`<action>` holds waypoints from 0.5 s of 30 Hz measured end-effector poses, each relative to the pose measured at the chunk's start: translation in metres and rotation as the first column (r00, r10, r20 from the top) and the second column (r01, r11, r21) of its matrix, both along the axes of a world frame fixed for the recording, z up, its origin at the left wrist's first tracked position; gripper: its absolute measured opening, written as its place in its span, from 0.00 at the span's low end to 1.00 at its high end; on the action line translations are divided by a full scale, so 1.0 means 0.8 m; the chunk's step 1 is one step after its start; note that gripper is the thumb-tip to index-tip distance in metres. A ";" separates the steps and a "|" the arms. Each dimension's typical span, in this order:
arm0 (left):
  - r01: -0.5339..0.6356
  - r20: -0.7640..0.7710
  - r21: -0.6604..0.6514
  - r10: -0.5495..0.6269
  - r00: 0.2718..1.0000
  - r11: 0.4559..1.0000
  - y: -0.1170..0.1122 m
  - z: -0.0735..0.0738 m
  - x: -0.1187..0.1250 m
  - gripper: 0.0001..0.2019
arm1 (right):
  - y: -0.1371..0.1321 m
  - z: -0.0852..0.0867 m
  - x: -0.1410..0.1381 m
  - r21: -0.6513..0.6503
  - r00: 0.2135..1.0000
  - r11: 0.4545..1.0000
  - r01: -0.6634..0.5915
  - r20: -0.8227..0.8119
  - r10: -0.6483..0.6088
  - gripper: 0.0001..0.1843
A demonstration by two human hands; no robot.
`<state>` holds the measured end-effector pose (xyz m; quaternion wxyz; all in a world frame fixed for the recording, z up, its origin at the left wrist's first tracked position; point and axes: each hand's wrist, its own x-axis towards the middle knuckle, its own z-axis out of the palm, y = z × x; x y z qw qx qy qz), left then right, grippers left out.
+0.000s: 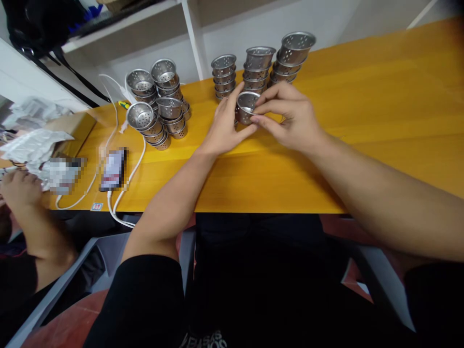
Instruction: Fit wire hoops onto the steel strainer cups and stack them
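Head view. A small perforated metal cup [247,107] is held just above the yellow bench [362,101], between the two hands and directly ahead of the person. The left hand [225,129] closes on the cup's left wall, its fingers [232,104] curled behind it. The right hand [292,120] meets it from the right, with its fingers [268,100] grasping the near rim in a pinch. Both hands touch the cup, so neither is nearer. The cup's axis stands roughly upright, its open mouth up and tipped slightly toward the camera. Just behind the hands stands a row of three cup stacks [258,67], the rightmost leaning. A second cluster of stacks [159,104] stands well apart to the left. Further left a phone [113,169] lies flat near the bench edge beside a white cable [135,166]. At the far left a co-worker's hand [18,189] rests beside crumpled paper [32,145]. Whether the held cup touches the bench cannot be told.
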<state>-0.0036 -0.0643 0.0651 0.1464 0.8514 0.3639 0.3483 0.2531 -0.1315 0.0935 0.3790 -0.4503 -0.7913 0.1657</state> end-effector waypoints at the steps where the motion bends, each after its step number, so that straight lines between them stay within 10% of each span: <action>1: 0.003 -0.006 0.019 -0.003 1.000 1.000 0.001 -0.001 -0.001 0.56 | 0.000 -0.002 -0.001 -0.016 1.000 1.000 -0.001 0.017 0.001 0.30; 8: 0.183 -0.047 0.187 -0.177 0.983 0.965 0.041 -0.035 -0.007 0.56 | 0.016 -0.025 -0.007 0.202 0.973 0.952 -0.230 0.034 0.228 0.22; 15: 0.206 -0.094 0.212 -0.190 0.977 0.955 0.048 -0.033 -0.011 0.54 | 0.024 -0.025 0.002 0.300 0.979 0.932 -0.206 0.060 0.197 0.11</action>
